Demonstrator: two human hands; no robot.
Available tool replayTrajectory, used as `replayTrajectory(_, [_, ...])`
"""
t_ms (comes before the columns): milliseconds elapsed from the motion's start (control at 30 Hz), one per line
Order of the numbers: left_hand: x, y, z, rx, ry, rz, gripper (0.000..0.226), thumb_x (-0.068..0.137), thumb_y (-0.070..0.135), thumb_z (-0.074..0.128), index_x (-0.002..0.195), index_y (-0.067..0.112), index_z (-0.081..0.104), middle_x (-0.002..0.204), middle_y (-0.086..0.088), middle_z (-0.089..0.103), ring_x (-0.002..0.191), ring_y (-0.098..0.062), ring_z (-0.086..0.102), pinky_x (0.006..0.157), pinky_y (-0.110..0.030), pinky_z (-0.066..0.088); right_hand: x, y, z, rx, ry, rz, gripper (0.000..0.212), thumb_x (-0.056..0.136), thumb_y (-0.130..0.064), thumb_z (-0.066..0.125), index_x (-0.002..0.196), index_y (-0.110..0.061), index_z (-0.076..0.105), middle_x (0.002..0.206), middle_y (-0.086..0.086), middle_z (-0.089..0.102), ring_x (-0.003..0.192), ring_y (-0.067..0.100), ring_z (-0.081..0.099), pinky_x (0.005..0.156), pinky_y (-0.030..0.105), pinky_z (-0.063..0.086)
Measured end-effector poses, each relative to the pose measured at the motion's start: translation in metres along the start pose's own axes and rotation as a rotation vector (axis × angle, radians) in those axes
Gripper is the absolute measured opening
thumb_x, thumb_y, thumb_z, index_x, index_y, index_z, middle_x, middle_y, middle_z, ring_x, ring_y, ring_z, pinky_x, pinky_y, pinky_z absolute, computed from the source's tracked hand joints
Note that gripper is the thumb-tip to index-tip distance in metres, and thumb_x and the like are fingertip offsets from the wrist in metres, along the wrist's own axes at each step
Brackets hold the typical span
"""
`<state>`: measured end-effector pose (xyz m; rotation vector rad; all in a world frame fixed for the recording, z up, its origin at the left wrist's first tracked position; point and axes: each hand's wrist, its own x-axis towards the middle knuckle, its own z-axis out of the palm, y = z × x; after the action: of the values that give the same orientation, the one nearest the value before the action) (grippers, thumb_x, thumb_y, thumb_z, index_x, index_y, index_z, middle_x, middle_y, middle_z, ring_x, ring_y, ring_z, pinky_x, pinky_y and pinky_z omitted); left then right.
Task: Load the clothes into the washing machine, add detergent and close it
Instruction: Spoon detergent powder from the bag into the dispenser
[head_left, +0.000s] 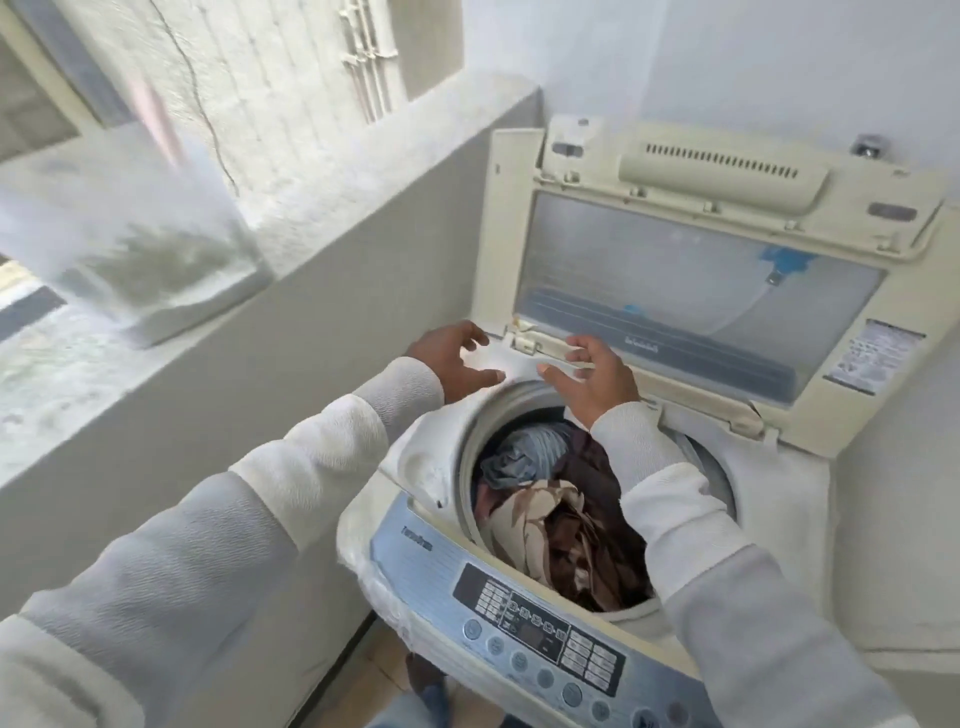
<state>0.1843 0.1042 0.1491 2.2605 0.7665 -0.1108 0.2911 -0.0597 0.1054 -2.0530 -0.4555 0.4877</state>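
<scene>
A white top-loading washing machine (431, 467) stands before me, its cream lid (691, 280) folded upright at the back. Inside the drum lie clothes (561, 525): a grey-blue piece, dark brown cloth and a beige and brown patterned piece. My left hand (454, 366) hovers over the machine's far left corner, fingers spread, holding nothing. My right hand (597, 376) is above the drum's far rim near the lid's lower left hinge, fingers spread and empty. Both arms wear white sleeves. No detergent container shows.
The blue-grey control panel (540, 629) with buttons faces me at the front edge. A grey parapet wall (270, 374) runs along the left of the machine. A white wall (779, 62) stands behind. Tiled floor (384, 670) shows below.
</scene>
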Motion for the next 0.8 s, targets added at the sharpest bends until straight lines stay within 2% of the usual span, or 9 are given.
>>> replayTrajectory(67, [-0.025, 0.003, -0.037, 0.194, 0.102, 0.053, 0.052, 0.08, 0.041, 0.072, 0.125, 0.023, 0.052, 0.127, 0.003, 0.054, 0.113, -0.021, 0.055, 0.098, -0.033, 0.043, 0.004, -0.039, 0.004, -0.133, -0.058, -0.164, 0.058, 0.078, -0.042, 0.076, 0.128, -0.023, 0.053, 0.12, -0.003, 0.061, 0.111, 0.022, 0.058, 0.097, 0.037, 0.046])
replayTrajectory(167, [-0.062, 0.002, -0.088, 0.4, 0.241, 0.088, 0.054, 0.081, 0.046, 0.068, 0.127, 0.025, 0.047, 0.132, 0.001, 0.05, 0.115, -0.021, 0.053, 0.099, -0.034, 0.041, 0.007, -0.102, 0.017, -0.214, -0.156, -0.399, 0.071, 0.076, -0.039, 0.079, 0.136, -0.022, 0.046, 0.133, 0.002, 0.056, 0.123, 0.022, 0.052, 0.102, 0.038, 0.043])
replayTrajectory(367, [-0.125, -0.005, -0.17, 0.636, 0.433, 0.079, 0.053, 0.083, 0.045, 0.066, 0.128, 0.026, 0.048, 0.135, 0.003, 0.048, 0.122, -0.022, 0.048, 0.099, -0.038, 0.041, 0.013, -0.223, 0.045, -0.366, -0.273, -0.724, 0.086, 0.071, -0.047, 0.08, 0.142, -0.024, 0.038, 0.138, 0.0, 0.051, 0.129, 0.018, 0.046, 0.105, 0.027, 0.033])
replayTrajectory(467, [-0.145, -0.013, -0.213, 0.794, 0.522, 0.036, 0.072, 0.076, 0.057, 0.067, 0.135, 0.025, 0.042, 0.142, 0.001, 0.044, 0.128, -0.026, 0.044, 0.103, -0.044, 0.039, 0.014, -0.274, 0.061, -0.468, -0.344, -0.847, 0.103, 0.065, -0.055, 0.081, 0.148, -0.026, 0.028, 0.146, -0.001, 0.043, 0.136, 0.017, 0.039, 0.111, 0.03, 0.029])
replayTrajectory(533, [-0.152, -0.02, -0.241, 0.842, 0.501, -0.053, 0.093, 0.067, 0.073, 0.064, 0.14, 0.023, 0.034, 0.147, 0.001, 0.039, 0.132, -0.026, 0.041, 0.104, -0.047, 0.039, 0.017, -0.302, 0.071, -0.597, -0.418, -0.89, 0.116, 0.061, -0.059, 0.081, 0.152, -0.026, 0.018, 0.154, -0.001, 0.032, 0.141, 0.016, 0.031, 0.116, 0.033, 0.025])
replayTrajectory(633, [-0.153, -0.032, -0.278, 0.894, 0.428, -0.208, 0.124, 0.05, 0.093, 0.048, 0.147, 0.021, 0.021, 0.153, 0.001, 0.03, 0.136, -0.026, 0.036, 0.108, -0.048, 0.037, 0.02, -0.34, 0.088, -0.821, -0.481, -0.893, 0.132, 0.052, -0.069, 0.08, 0.153, -0.029, 0.005, 0.16, -0.006, 0.017, 0.146, 0.015, 0.021, 0.119, 0.041, 0.023])
replayTrajectory(733, [-0.142, -0.041, -0.299, 0.923, 0.349, -0.304, 0.142, 0.039, 0.099, 0.043, 0.152, 0.022, 0.007, 0.158, 0.001, 0.019, 0.143, -0.026, 0.028, 0.114, -0.049, 0.029, 0.027, -0.361, 0.111, -0.991, -0.505, -0.835, 0.137, 0.045, -0.073, 0.08, 0.152, -0.028, 0.008, 0.158, -0.006, 0.025, 0.143, 0.02, 0.028, 0.116, 0.044, 0.028])
replayTrajectory(800, [-0.131, -0.048, -0.304, 0.849, 0.271, -0.34, 0.147, 0.034, 0.099, 0.044, 0.153, 0.024, 0.002, 0.16, 0.002, 0.014, 0.145, -0.025, 0.023, 0.116, -0.048, 0.025, 0.03, -0.368, 0.124, -1.054, -0.521, -0.779, 0.144, 0.033, -0.08, 0.076, 0.151, -0.029, 0.012, 0.153, -0.006, 0.034, 0.138, 0.022, 0.037, 0.112, 0.045, 0.034])
